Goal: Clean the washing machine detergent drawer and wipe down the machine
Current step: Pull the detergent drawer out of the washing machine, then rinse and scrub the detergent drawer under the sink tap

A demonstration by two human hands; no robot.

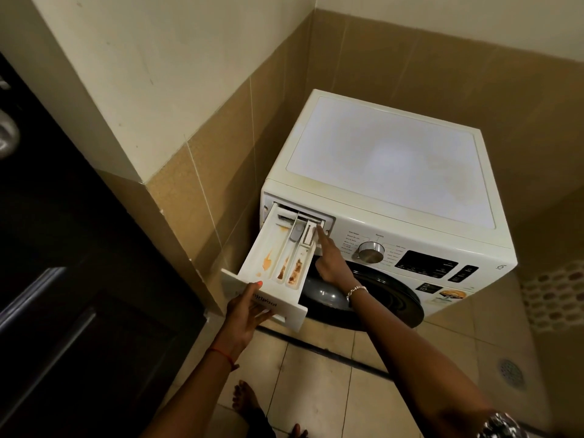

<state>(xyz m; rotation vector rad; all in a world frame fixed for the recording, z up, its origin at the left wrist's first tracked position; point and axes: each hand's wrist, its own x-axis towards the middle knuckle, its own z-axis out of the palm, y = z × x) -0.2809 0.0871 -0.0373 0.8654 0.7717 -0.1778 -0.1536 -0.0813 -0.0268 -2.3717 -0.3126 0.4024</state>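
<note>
Against the tiled corner, the left hand (pixel 245 314) grips the front panel of the stained detergent drawer (pixel 271 248) — pulled far out — while the right hand (pixel 331 263), forefinger straight, presses a tab at its rear, at the white washing machine's (pixel 388 159) slot.

Washing machine (pixel 388 159) casing reads as smooth white plastic or enamel with a soft sheen, detergent drawer (pixel 252 257) is matt white plastic crusted with rough orange-brown residue (pixel 267 260), dial (pixel 371 251) shiny brushed metal, porthole door (pixel 382 300) dark and glossy, wall tiles (pixel 221 128) tan, matt, speckled, floor tiles (pixel 316 374) smooth with slight gloss.
</note>
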